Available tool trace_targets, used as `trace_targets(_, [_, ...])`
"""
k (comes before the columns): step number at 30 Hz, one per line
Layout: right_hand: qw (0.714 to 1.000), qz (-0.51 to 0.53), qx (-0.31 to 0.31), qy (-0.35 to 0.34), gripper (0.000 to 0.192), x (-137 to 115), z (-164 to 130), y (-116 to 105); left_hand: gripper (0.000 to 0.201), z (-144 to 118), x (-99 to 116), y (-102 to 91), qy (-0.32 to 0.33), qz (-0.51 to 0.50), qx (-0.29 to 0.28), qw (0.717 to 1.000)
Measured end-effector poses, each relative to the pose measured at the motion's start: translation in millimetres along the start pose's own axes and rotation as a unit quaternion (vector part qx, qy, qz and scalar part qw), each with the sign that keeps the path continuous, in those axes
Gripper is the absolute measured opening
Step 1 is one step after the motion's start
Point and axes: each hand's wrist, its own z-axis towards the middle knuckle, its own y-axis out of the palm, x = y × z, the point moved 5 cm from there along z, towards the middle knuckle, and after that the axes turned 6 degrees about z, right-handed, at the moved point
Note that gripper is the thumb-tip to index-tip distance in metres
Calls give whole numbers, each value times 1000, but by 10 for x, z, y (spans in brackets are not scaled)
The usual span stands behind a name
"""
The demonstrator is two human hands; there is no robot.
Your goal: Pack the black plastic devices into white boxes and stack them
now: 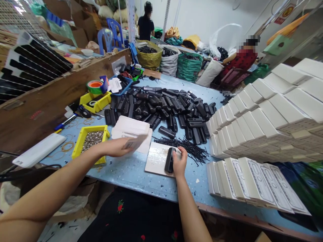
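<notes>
My right hand (179,162) grips a black oblong device (169,160) and rests it on a white flat card (156,158) lying on the blue table (131,173). My left hand (118,147) holds a flat white sheet (136,142) taken from a stack of white sheets (131,129) just behind it. A bundle of thin black ties (189,147) lies to the right of my right hand. Behind it spreads a big pile of the same black devices (161,107).
A yellow tray of small metal parts (91,139) sits left of my left hand. Rows of white boxes (264,124) are stacked at the right, with flat boxes (252,185) in front. Tape rolls (95,85) and a yellow bin (97,102) stand by a wooden partition. Two people work behind sacks.
</notes>
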Motion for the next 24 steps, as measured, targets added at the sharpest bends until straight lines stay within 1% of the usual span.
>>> trace_targets(1, [999, 11, 7, -32, 34, -157, -41, -16, 28, -64, 108, 60, -2, -100, -8, 995])
trace_targets(2, [997, 23, -3, -74, 32, -352, -95, -5, 33, -123, 211, 175, -8, -200, -29, 979])
trace_targets(3, [991, 32, -39, -123, 31, -569, -160, 41, 34, -174, 301, 335, -19, -280, -58, 958])
trace_targets(5, [965, 29, -155, -208, 36, -983, -310, 201, 27, -246, 401, 682, -60, -394, -64, 915])
trace_targets(6, [949, 20, -209, -236, 41, -1142, -378, 280, 23, -272, 416, 852, -81, -432, -56, 896])
trace_targets(7, [934, 7, -251, -256, 45, -1256, -433, 339, 20, -294, 414, 1006, -99, -463, -46, 880])
trace_targets(8, [923, -5, -277, -269, 45, -1326, -470, 369, 20, -316, 401, 1127, -108, -485, -36, 867])
trace_targets(9, [915, -15, -292, -277, 40, -1357, -496, 370, 22, -336, 387, 1211, -103, -496, -32, 861])
trace_targets(10, [909, -25, -308, -279, 32, -1353, -519, 351, 28, -357, 374, 1259, -87, -489, -39, 867])
trace_targets(11, [900, -38, -335, -277, 22, -1323, -551, 323, 35, -381, 356, 1277, -70, -451, -51, 888])
trace_targets(12, [887, -55, -371, -268, 17, -1272, -592, 292, 46, -407, 329, 1268, -55, -385, -63, 919])
trace_targets(13, [874, -72, -410, -251, 18, -1208, -638, 259, 60, -435, 297, 1239, -46, -304, -73, 949])
trace_targets(14, [863, -84, -444, -226, 21, -1141, -683, 225, 76, -461, 265, 1198, -43, -221, -82, 971])
trace_targets(15, [858, -87, -466, -196, 25, -1079, -718, 195, 88, -484, 239, 1147, -43, -152, -84, 984])
trace_targets(16, [865, -76, -469, -159, 28, -1023, -735, 171, 93, -501, 234, 1088, -37, -103, -76, 991])
trace_targets(17, [884, -46, -450, -116, 31, -971, -730, 154, 92, -511, 263, 1032, -17, -72, -66, 995])
trace_targets(18, [910, 4, -408, -67, 35, -918, -708, 143, 82, -517, 320, 987, 14, -55, -55, 997])
trace_targets(19, [929, 67, -364, -9, 39, -854, -690, 147, 65, -517, 395, 954, 46, -47, -42, 997])
trace_targets(20, [933, 134, -329, 54, 44, -778, -687, 173, 48, -512, 475, 944, 74, -45, -36, 996])
trace_targets(21, [925, 193, -306, 118, 49, -700, -700, 218, 38, -501, 553, 954, 92, -47, -34, 994])
trace_targets(22, [910, 237, -294, 172, 54, -634, -720, 269, 36, -482, 621, 980, 101, -53, -35, 993])
trace_targets(23, [897, 261, -292, 206, 59, -590, -737, 313, 43, -455, 674, 1011, 98, -63, -31, 993])
trace_targets(24, [892, 267, -298, 212, 62, -579, -741, 341, 57, -421, 709, 1042, 85, -75, -19, 993])
